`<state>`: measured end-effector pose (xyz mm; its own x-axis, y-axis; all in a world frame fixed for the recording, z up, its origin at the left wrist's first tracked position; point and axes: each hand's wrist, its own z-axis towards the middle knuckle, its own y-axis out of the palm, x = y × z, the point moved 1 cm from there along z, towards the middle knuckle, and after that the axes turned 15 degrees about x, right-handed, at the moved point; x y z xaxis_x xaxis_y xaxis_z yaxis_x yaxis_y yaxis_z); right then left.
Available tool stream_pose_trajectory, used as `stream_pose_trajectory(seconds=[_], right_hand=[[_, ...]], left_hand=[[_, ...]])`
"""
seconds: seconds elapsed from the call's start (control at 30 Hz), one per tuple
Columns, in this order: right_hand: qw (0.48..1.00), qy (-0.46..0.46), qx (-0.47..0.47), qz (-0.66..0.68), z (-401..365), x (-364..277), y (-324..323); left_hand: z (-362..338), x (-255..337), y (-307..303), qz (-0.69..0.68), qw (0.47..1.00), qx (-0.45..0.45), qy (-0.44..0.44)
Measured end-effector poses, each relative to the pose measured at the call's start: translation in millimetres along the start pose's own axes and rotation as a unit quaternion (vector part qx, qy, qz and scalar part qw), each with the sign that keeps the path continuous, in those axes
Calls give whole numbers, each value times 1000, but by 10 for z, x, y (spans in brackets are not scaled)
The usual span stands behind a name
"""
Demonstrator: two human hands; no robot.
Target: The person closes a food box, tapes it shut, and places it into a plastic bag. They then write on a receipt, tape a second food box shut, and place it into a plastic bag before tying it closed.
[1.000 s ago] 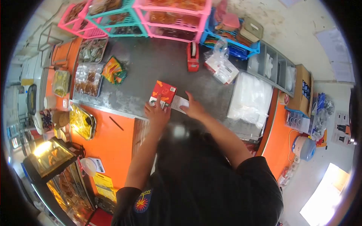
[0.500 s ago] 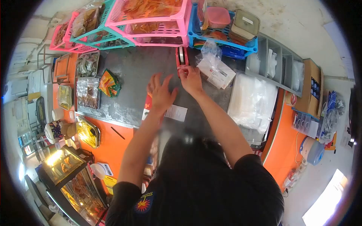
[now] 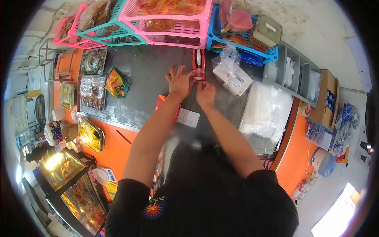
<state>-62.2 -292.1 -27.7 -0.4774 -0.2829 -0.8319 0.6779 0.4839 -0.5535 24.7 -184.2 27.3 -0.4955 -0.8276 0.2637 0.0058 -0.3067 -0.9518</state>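
A red tape dispenser [image 3: 199, 65] with a pale roll stands on the dark worktop [image 3: 150, 65], in front of the pink rack. My right hand [image 3: 206, 94] is at its near end, thumb and fingers pinched together; whatever lies between them is too small to make out. Just left of the dispenser is my left hand [image 3: 179, 83], its fingers spread and its thumb reaching toward the dispenser's near end. Partly hidden under my left forearm lies a red packet [image 3: 161, 101]. Beside it is a white slip of paper [image 3: 188, 117].
Pink stacked baskets [image 3: 166, 17] and a blue basket [image 3: 242, 49] line the back. A white box in plastic [image 3: 233, 77] and a stack of clear bags [image 3: 265, 108] are to the right. An orange-green packet [image 3: 116, 83] and bagged goods [image 3: 92, 93] lie left.
My left hand has moved right, closer to the dispenser. My right hand has drawn back slightly toward me from the dispenser. The whole view has shifted a little.
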Motion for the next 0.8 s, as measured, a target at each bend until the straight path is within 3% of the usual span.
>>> stream_pose_trajectory(seconds=[0.17, 0.23, 0.3, 0.33, 0.4, 0.43, 0.5, 0.63, 0.7, 0.8], right_hand=[[998, -60, 0, -5, 96, 144, 59], [998, -58, -15, 18, 36, 192, 22], [973, -212, -33, 87, -157, 199, -99], [972, -215, -37, 89, -263, 156, -188], [954, -55, -255, 146, -493, -2, -392], [953, -56, -259, 146, -575, -48, -446], [917, -157, -339, 135, -744, -102, -510], [884, -125, -407, 190, -999, -144, -375], [892, -153, -406, 123, -1070, -74, -216], [910, -119, -366, 151, -1119, 16, -152]], left_hand=[[-191, -120, -245, 8, 999, -41, 18], [-517, -178, -496, -114, 991, 46, -61], [-1039, -258, -567, -95, 987, 73, -108], [-1304, -284, -565, -79, 980, 99, -153], [-1746, -254, -584, -38, 981, 102, -162], [-1881, -267, -553, 1, 981, 103, -166], [-2049, -340, -359, 27, 983, 91, -154], [-2139, -367, -240, 81, 985, 73, -136], [-2168, -374, -242, 78, 984, 78, -138], [-2147, -380, -271, 63, 984, 95, -136]])
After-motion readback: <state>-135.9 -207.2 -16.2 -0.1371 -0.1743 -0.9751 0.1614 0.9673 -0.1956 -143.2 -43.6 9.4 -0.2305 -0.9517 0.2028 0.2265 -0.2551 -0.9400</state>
